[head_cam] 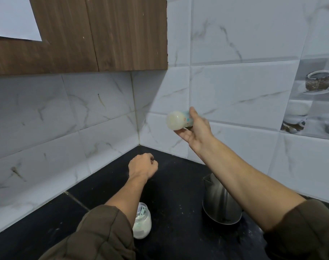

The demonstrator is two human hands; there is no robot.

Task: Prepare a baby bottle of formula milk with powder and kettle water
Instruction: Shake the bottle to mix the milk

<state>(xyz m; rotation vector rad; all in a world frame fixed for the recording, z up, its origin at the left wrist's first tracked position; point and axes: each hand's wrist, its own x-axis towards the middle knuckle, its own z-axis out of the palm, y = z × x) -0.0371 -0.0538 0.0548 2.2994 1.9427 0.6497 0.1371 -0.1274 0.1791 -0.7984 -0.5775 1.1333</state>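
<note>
My right hand (194, 129) is raised in front of the tiled wall and grips a baby bottle (178, 120) lying sideways, blurred, with milky white liquid inside. My left hand (143, 167) hovers above the black counter as a closed fist with nothing in it. A clear jar of white powder (143, 222), a pale scoop inside it, stands on the counter, partly hidden behind my left forearm. The steel kettle (219, 203) stands to the right, partly covered by my right forearm.
The black counter (171, 184) runs into a corner of white marble-look tiles. A wooden wall cabinet (103, 34) hangs above at the left. A decorative tile with cups (314, 98) is on the right wall.
</note>
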